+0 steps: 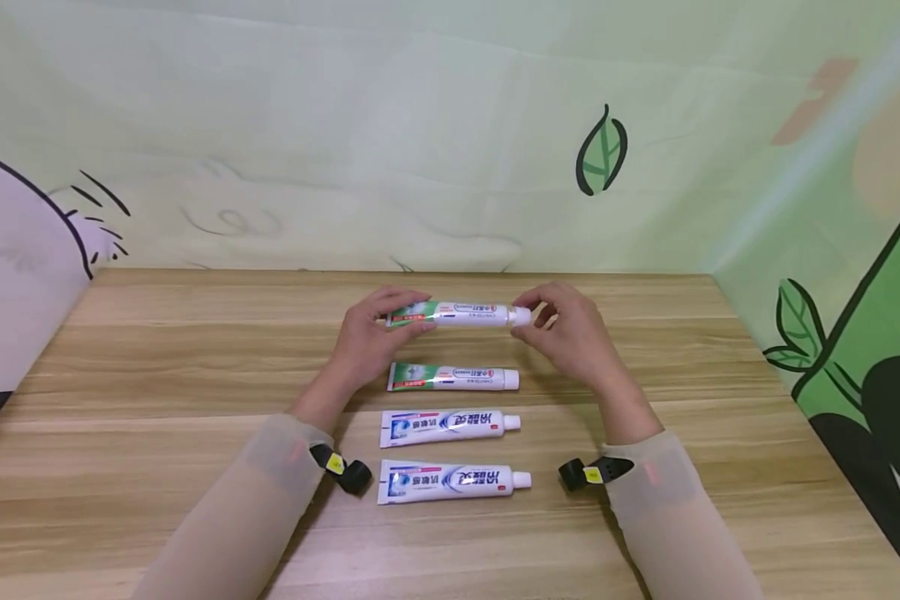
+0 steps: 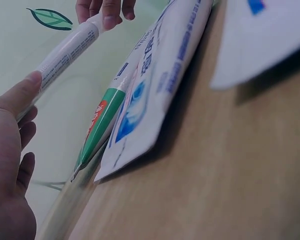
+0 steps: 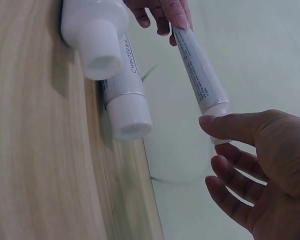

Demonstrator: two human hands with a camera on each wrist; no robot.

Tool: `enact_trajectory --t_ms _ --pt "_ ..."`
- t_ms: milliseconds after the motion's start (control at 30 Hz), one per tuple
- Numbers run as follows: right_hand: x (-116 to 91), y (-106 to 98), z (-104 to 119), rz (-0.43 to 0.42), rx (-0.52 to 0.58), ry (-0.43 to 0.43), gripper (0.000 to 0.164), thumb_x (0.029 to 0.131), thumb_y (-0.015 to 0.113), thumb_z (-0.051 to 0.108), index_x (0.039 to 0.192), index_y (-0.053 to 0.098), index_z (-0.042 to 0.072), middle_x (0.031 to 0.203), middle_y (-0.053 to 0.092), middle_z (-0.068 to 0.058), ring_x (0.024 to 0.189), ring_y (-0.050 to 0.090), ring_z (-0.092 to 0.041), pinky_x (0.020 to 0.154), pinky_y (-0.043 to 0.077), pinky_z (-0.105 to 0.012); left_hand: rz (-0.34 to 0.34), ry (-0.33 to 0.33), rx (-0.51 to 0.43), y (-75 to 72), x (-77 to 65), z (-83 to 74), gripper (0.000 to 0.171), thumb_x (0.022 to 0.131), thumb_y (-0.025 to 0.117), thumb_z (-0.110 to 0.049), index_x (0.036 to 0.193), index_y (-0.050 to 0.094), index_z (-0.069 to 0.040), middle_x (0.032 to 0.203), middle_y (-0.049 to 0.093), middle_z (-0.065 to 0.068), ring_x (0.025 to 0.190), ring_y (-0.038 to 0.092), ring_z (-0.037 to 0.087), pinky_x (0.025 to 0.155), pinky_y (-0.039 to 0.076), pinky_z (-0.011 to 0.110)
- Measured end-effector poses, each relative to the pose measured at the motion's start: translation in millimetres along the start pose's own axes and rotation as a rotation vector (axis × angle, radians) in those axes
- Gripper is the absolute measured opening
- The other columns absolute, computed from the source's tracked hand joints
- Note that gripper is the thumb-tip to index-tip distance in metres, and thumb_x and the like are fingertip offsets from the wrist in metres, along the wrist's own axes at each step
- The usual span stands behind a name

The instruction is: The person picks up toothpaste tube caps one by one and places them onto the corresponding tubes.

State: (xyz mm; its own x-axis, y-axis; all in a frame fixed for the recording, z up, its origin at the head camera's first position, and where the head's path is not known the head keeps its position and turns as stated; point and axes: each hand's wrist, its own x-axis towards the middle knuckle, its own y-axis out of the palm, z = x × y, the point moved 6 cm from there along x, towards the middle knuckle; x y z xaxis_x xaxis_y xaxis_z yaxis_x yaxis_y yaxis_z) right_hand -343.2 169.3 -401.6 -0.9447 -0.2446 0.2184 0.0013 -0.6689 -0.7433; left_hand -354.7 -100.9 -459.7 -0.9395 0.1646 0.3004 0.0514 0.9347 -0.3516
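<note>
You have a green-and-white toothpaste tube [image 1: 457, 314] lifted just above the wooden counter [image 1: 157, 375], lying level between your two hands. Your left hand [image 1: 371, 337] grips the crimped green end, thumb on one side and fingers curled round the other. Your right hand [image 1: 570, 333] pinches the white cap [image 1: 521, 316] with thumb and fingertips; the other fingers hang loosely curled below it, as the right wrist view shows. Beneath the held tube, three more lie flat on the counter in a column, caps all pointing to your right: a matching green tube [image 1: 453, 377] nearest your hands, then a blue-and-white tube [image 1: 450, 425], then a second blue-and-white tube [image 1: 453, 482] closest to you. A leaf-print backdrop [image 1: 602, 150] stands behind the counter.
</note>
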Motion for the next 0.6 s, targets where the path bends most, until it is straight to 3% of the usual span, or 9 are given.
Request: enact_trajectory --t_ms 600 --pt "-1.2 6.5 2.8 0.064 -0.006 -0.031 0.028 0.091 0.081 0.014 0.118 0.073 0.008 0.110 0.071 -0.009 0.093 0.067 -0.024 0.083 0.059 -0.040 0.016 0.014 0.003 2.4 -0.7 0.4 0.041 0.088 0.084 -0.029 0.128 0.074 -0.025 0.130 0.068 -0.006 0.121 0.061 0.017 0.103 0.050 0.043"
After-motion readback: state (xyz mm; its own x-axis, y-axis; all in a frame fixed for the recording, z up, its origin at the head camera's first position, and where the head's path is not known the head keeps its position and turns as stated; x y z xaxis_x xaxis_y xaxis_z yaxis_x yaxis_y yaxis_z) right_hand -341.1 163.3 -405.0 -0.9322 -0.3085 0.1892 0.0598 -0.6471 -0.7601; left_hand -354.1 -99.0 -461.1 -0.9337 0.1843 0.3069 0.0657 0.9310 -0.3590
